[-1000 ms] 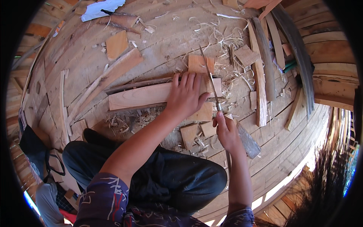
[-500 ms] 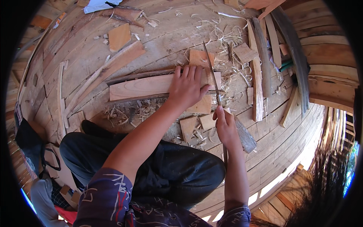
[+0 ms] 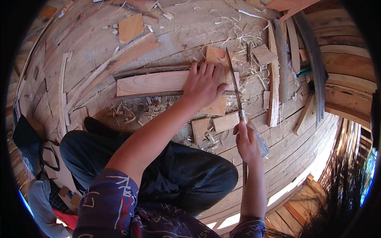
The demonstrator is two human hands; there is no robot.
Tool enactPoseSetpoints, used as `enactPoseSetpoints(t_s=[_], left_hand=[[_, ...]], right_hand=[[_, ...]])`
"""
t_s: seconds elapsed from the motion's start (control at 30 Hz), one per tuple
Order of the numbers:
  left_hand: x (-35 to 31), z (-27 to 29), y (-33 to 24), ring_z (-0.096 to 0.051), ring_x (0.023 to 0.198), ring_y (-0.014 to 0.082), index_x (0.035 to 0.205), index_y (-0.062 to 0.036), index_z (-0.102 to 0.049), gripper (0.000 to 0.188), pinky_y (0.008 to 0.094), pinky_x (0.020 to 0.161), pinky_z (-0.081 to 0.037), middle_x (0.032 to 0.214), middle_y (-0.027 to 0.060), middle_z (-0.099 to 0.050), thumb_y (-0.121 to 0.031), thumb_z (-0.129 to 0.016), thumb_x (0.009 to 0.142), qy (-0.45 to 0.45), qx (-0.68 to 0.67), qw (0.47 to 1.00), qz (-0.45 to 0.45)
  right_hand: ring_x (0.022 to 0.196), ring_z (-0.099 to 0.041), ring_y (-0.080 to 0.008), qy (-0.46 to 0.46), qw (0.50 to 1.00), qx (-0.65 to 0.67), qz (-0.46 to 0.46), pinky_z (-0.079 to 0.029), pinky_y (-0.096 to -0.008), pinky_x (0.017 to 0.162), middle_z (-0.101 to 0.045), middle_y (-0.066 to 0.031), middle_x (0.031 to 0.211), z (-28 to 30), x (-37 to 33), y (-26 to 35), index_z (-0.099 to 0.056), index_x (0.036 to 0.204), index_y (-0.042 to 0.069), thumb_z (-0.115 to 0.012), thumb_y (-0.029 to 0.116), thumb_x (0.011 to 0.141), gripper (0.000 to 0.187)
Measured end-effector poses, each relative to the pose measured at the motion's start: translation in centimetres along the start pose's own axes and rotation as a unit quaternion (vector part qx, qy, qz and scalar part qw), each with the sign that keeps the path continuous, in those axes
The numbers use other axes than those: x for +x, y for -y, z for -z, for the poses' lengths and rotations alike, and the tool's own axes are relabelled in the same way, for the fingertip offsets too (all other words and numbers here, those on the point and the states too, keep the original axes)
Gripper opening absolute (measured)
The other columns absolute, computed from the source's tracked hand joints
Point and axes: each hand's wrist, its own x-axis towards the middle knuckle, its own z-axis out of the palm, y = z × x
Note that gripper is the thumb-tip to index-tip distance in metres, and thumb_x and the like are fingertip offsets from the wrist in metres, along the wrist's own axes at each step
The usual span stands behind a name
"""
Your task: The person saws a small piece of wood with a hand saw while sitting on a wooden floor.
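Cutting looks to be the step in hand: our right hand (image 3: 248, 144) has its grip closed on the long blade (image 3: 234, 81), which slants across the right end of the pale board (image 3: 152, 82). That board lies crosswise ahead of our knees, just beyond the shavings (image 3: 123, 109). Our left hand (image 3: 203, 82) spreads over it; whether its fingers clasp the edge, we cannot tell. The next stroke calls for a steady board and our thumb clear.
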Motion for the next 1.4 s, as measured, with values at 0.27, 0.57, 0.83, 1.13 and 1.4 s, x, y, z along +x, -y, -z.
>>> enactPoseSetpoints(t_s=[0.27,0.57,0.83,1.13,1.4], left_hand=[[-0.1,-0.2,-0.1,-0.052,0.107,0.0265,0.126,-0.0027,-0.049,0.060,0.0455,0.099,-0.033,0.109,0.0119,-0.055,-0.050,-0.058,0.090,-0.014,-0.005,1.000,-0.012],[-0.5,-0.2,-0.3,-0.052,0.106,0.0259,0.125,-0.0042,-0.051,0.059,0.0448,0.099,-0.034,0.108,0.0111,-0.055,-0.049,-0.061,0.088,-0.044,-0.002,0.999,0.003],[0.2,-0.2,0.0,-0.054,0.103,0.0264,0.123,-0.0037,-0.052,0.058,0.0442,0.095,-0.036,0.106,0.0111,-0.056,-0.049,-0.061,0.088,-0.035,-0.024,0.999,-0.004],[0.4,-0.4,0.5,-0.055,0.101,0.0277,0.127,-0.0048,-0.051,0.059,0.0451,0.094,-0.037,0.104,0.0120,-0.058,-0.050,-0.057,0.091,-0.017,-0.013,1.000,0.004],[0.4,-0.7,0.1,-0.055,0.099,0.0269,0.126,-0.0053,-0.053,0.057,0.0457,0.093,-0.037,0.103,0.0104,-0.057,-0.050,-0.058,0.090,-0.022,-0.006,1.000,-0.006]], right_hand=[[0.061,-0.045,-0.0195,-0.021,1.000,0.013,0.014,-0.039,-0.0353,0.061,-0.048,-0.0099,0.061,-1.7,6.5,2.1,-0.056,0.077,-0.001,-0.035,0.050,0.104,0.061],[0.067,-0.052,-0.0237,-0.030,0.999,0.009,0.020,-0.043,-0.0386,0.068,-0.054,-0.0134,0.067,-1.5,5.6,2.0,-0.060,0.081,-0.002,-0.036,0.048,0.104,0.060],[0.060,-0.045,-0.0156,-0.073,0.994,-0.008,0.077,-0.039,-0.0339,0.061,-0.045,-0.0053,0.061,-2.6,6.7,0.2,-0.061,0.087,0.000,-0.037,0.045,0.105,0.054],[0.054,-0.036,-0.0103,0.008,0.998,0.054,-0.039,-0.032,-0.0309,0.053,-0.038,0.0001,0.056,-0.6,2.6,0.7,-0.060,0.086,0.001,-0.037,0.044,0.105,0.053],[0.062,-0.041,-0.0158,-0.023,0.999,0.027,-0.039,-0.037,-0.0338,0.061,-0.040,-0.0052,0.060,-1.4,2.2,1.2,-0.058,0.086,0.000,-0.036,0.046,0.105,0.055]])
